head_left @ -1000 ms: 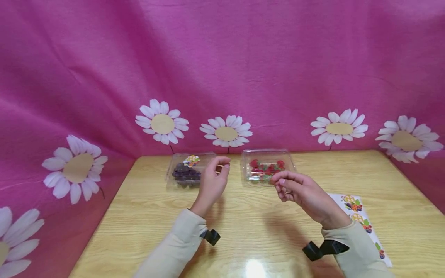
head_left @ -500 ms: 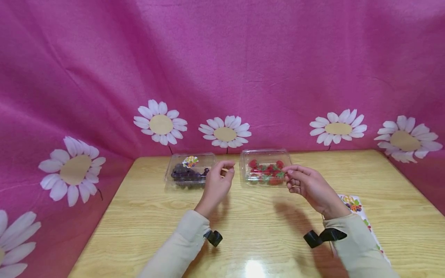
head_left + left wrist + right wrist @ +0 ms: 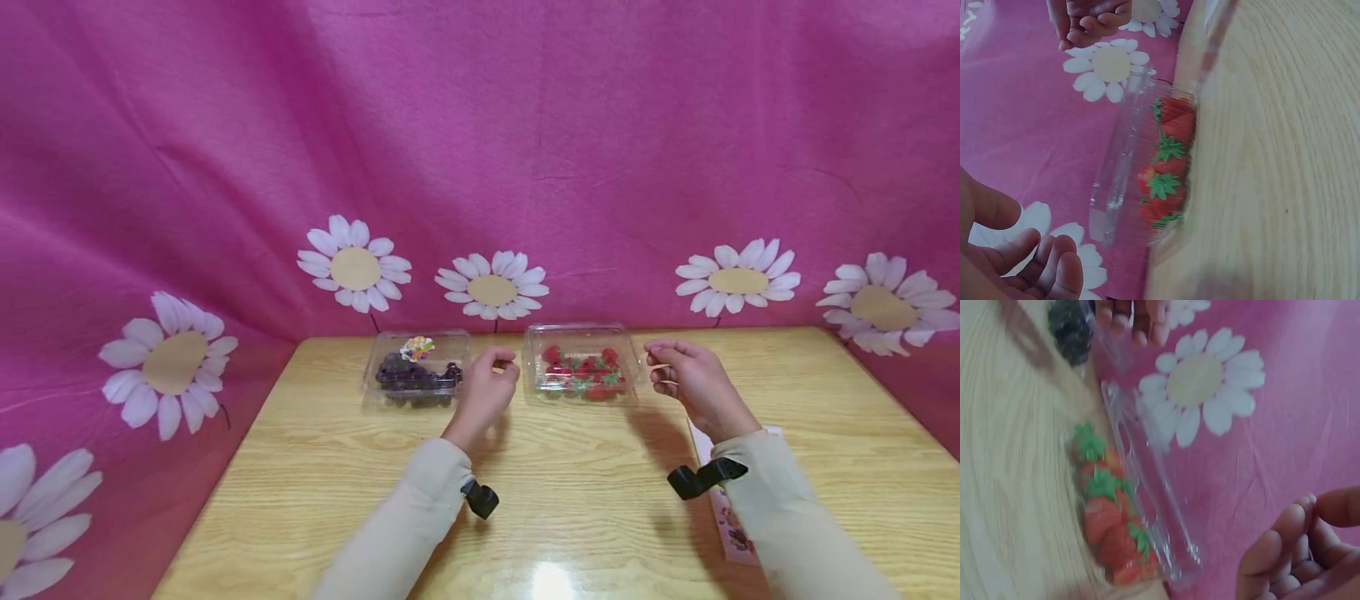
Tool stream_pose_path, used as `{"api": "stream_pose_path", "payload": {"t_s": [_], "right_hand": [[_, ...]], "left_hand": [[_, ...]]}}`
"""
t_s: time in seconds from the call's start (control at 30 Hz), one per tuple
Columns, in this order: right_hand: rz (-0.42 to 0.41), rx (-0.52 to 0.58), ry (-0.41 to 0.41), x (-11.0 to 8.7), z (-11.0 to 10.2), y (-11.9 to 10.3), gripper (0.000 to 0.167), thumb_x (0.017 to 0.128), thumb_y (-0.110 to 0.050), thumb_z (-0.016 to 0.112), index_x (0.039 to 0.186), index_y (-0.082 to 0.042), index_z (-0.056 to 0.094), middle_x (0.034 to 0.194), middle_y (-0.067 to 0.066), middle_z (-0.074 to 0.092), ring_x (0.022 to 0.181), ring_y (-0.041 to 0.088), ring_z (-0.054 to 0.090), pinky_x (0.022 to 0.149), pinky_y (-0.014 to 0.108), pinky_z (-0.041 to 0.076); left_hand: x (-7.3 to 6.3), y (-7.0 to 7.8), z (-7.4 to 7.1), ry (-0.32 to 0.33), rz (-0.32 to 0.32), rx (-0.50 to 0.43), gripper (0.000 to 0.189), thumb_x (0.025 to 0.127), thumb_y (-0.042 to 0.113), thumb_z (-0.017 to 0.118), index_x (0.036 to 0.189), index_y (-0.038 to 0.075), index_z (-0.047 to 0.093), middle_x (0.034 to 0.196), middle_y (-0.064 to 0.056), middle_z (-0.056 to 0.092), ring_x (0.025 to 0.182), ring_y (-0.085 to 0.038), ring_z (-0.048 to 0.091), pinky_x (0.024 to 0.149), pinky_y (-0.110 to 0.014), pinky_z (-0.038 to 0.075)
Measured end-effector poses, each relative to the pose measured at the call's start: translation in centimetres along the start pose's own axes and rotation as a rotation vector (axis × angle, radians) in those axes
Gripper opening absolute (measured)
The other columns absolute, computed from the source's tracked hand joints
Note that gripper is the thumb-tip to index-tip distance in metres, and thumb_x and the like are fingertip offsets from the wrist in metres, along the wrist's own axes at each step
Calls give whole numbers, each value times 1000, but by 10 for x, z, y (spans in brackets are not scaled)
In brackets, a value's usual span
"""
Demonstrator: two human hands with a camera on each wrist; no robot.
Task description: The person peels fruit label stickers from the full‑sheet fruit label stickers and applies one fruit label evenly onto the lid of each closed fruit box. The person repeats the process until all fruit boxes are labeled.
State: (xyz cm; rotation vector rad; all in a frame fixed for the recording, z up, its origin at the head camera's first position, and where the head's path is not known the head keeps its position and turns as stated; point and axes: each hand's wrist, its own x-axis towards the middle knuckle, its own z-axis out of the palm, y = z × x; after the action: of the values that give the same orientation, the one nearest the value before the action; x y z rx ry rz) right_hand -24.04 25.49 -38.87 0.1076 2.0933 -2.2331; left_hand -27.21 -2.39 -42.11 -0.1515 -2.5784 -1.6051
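Note:
My left hand (image 3: pixel 487 387) hovers over the table between two clear plastic boxes, fingers loosely bent, holding nothing visible. It overlaps the right end of the box of dark grapes (image 3: pixel 416 379), whose lid bears a colourful fruit sticker (image 3: pixel 417 348). To its right stands the clear box (image 3: pixel 534 358) of red strawberries (image 3: pixel 592 371) with green leaves. My right hand (image 3: pixel 697 379) is just beyond that box's right end, fingers loosely curled. In the right wrist view its thumb and index fingertips (image 3: pixel 1307 503) meet, with no object visible between them.
A sheet of fruit stickers (image 3: pixel 731 521) lies on the right of the wooden table (image 3: pixel 585 500), partly hidden under my right forearm. A pink cloth (image 3: pixel 600 150) with white daisies hangs behind and to the left. Each wrist wears a black camera (image 3: pixel 480 498).
My right hand has moved right and away from me, from before the strawberry box to beyond its right end. My left hand has shifted slightly right, uncovering more grapes. The boxes stay put.

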Motion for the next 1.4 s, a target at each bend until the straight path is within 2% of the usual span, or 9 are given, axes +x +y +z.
{"api": "stream_pose_path", "payload": {"t_s": [0.13, 0.23, 0.37, 0.67, 0.77, 0.93, 1.1, 1.2, 1.4], "right_hand": [[9, -68, 81, 8, -5, 4, 23, 104, -18, 45, 91, -25, 63, 80, -14, 58, 66, 1, 55, 64, 18, 50], [40, -188, 138, 16, -6, 12, 18, 104, -20, 43, 110, -14, 59, 87, -14, 55, 69, 2, 55, 66, 20, 50], [90, -311, 209, 25, -7, 23, 39, 104, -22, 42, 134, 1, 45, 98, -9, 52, 70, 1, 55, 69, 21, 51], [116, -463, 279, 38, -9, 42, 49, 102, -26, 40, 138, 7, 43, 117, 15, 55, 89, 13, 55, 72, 23, 49], [156, -450, 252, 41, -6, 49, 50, 103, -26, 39, 139, 8, 44, 111, 14, 57, 87, 14, 57, 72, 25, 48], [188, -393, 246, 45, 3, 62, 42, 105, -28, 37, 116, 8, 55, 76, -4, 55, 68, 5, 52, 63, 23, 46], [208, -249, 225, 45, 7, 60, 34, 107, -28, 34, 104, 1, 51, 67, -9, 51, 57, 1, 48, 54, 19, 43], [242, -164, 183, 46, 6, 59, 32, 108, -28, 31, 107, -1, 48, 68, -9, 51, 54, -1, 48, 53, 17, 44], [275, -95, 183, 47, 8, 62, 35, 108, -28, 29, 119, 0, 47, 63, -11, 52, 50, -2, 51, 51, 17, 46]], "left_hand": [[4, -7, 7, 1, -21, 23, 25, 93, 14, 57, 115, 4, 65, 109, -12, 68, 103, -27, 63, 89, -37, 50], [6, -13, 14, -2, -53, 18, 27, 93, 14, 57, 116, 2, 64, 110, -13, 68, 103, -27, 63, 90, -38, 49], [7, -20, 24, -26, -113, -43, 28, 95, 16, 56, 119, 3, 62, 110, -13, 67, 94, -23, 65, 82, -32, 51], [13, -21, 42, -28, -210, -135, 24, 99, 20, 51, 114, 4, 62, 98, -11, 68, 67, -12, 62, 65, -22, 48], [17, -22, 46, -53, -278, -244, 26, 100, 20, 48, 114, 2, 61, 91, -9, 66, 62, -10, 59, 58, -21, 49], [21, -27, 50, -122, -357, -421, 24, 103, 13, 45, 113, -4, 58, 75, -3, 58, 56, -9, 56, 52, -20, 50], [26, -26, 48, -148, -369, -386, 26, 103, 12, 44, 115, -4, 61, 82, -9, 65, 56, -10, 59, 55, -22, 54], [27, -25, 47, -154, -379, -387, 28, 104, 13, 44, 118, -5, 61, 87, -11, 67, 55, -11, 60, 55, -22, 54], [30, -30, 51, -148, -398, -433, 28, 103, 10, 44, 120, -7, 59, 76, -5, 61, 53, -9, 59, 52, -19, 53]]}}
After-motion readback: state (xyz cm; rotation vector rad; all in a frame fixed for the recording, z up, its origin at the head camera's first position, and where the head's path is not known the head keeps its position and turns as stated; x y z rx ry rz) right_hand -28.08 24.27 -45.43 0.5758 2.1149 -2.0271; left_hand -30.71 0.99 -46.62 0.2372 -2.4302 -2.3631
